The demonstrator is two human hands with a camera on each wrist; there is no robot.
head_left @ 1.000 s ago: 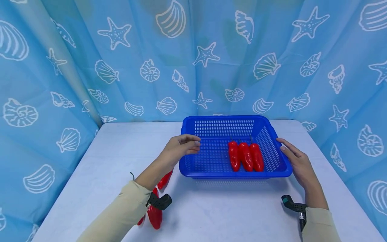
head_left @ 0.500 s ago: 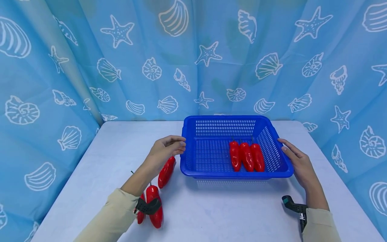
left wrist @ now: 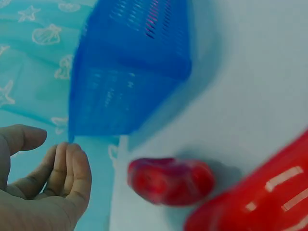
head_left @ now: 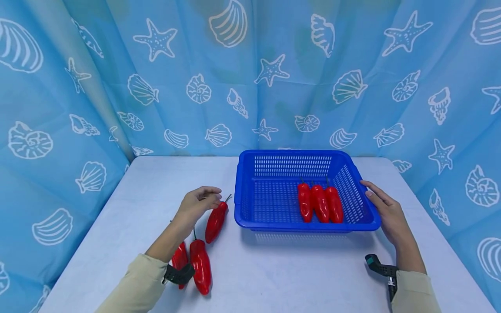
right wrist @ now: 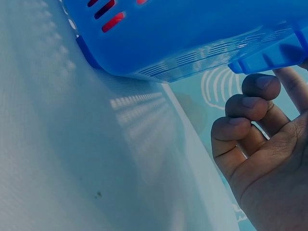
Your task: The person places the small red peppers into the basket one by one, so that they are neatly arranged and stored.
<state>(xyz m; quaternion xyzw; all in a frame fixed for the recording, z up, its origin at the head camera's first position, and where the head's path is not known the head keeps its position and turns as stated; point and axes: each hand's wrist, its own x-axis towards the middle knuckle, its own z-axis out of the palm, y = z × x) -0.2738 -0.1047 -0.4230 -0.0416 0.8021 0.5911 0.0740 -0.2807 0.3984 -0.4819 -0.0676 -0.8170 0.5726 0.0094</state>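
Left hand (head_left: pixel 197 203), thumb apart, likely seeks the pepper (head_left: pixel 216 222) left of the basket (head_left: pixel 309 227), needing a pinch; grip of right hand (head_left: pixel 388 212) unclear.

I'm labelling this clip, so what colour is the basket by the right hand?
The basket is deep blue, shown best in the head view.

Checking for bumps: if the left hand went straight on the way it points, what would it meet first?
Most likely the left rim of the blue basket, ahead of the left hand. The stem of a red pepper lies near that line, apparently lower, but depth is unclear.
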